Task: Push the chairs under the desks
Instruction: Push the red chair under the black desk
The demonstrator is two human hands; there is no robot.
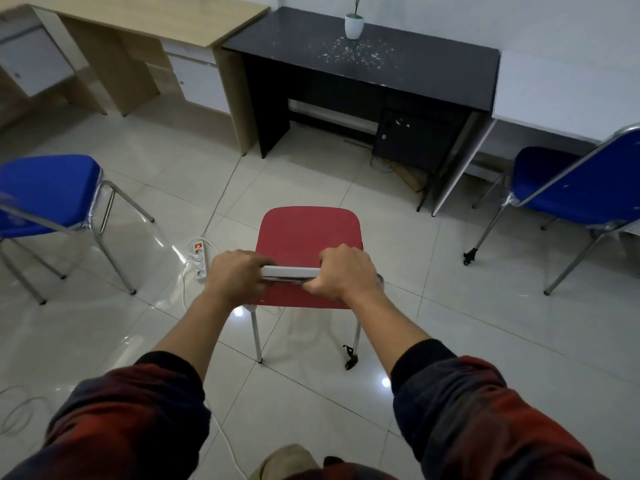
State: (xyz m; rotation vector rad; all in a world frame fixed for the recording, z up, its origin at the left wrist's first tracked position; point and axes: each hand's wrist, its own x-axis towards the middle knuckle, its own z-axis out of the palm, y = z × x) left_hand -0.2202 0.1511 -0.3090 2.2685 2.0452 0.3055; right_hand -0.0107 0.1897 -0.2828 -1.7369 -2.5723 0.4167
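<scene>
A: What fills the room?
B: A black desk (360, 60) at the far wall, a wooden desk (145, 19) left of it.
A: The chair?
B: The red chair (308, 237) stands on the tiles, apart from the black desk.
A: Hands?
B: Left hand (235, 275) and right hand (346, 271) both curl around its backrest top.

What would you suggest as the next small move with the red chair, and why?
Probably push the red chair straight forward: both the left hand and right hand grip its backrest, and bare floor separates it from the black desk.
</scene>
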